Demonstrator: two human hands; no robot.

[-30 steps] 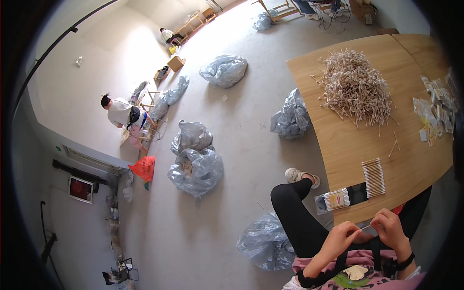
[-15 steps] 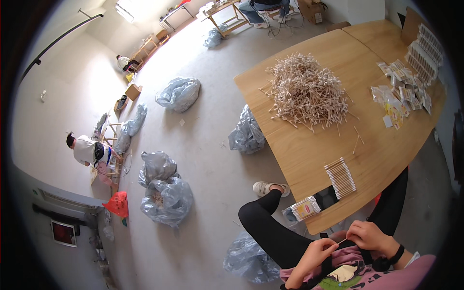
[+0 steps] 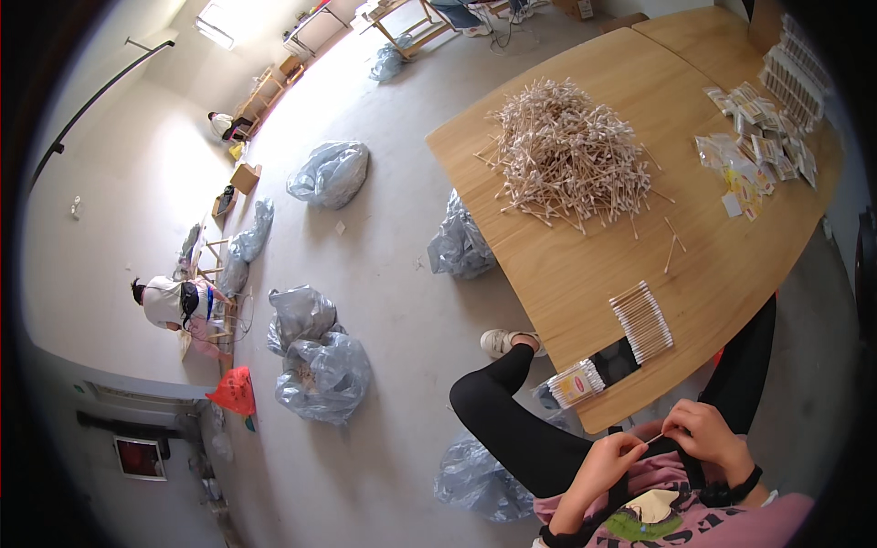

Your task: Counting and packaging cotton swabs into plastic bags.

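Note:
Over my lap, my left hand point(image 3: 610, 460) and my right hand point(image 3: 702, 431) pinch a thin cotton swab point(image 3: 654, 439) between them, one at each end. Both hands are below the table's near edge. On the wooden table point(image 3: 566, 283), a neat row of cotton swabs point(image 3: 641, 321) lies side by side. Next to it is a dark pad point(image 3: 615, 363), and a filled packet of swabs point(image 3: 576, 384) with a yellow and red label sits at the table corner. A large loose heap of cotton swabs point(image 3: 575, 155) covers the table further away.
Filled small packets point(image 3: 763, 128) and flat clear wrappers point(image 3: 735, 178) lie at the table's right, beside stacked swab packs point(image 3: 795, 78). Two or three loose swabs point(image 3: 673, 245) lie near the heap. Grey plastic bags point(image 3: 324, 374) stand on the floor. A co-worker point(image 3: 174, 301) bends at the left.
The view has shifted slightly. Both hands still hold the swab over my lap, almost in the same pose. The co-worker at the left bends lower.

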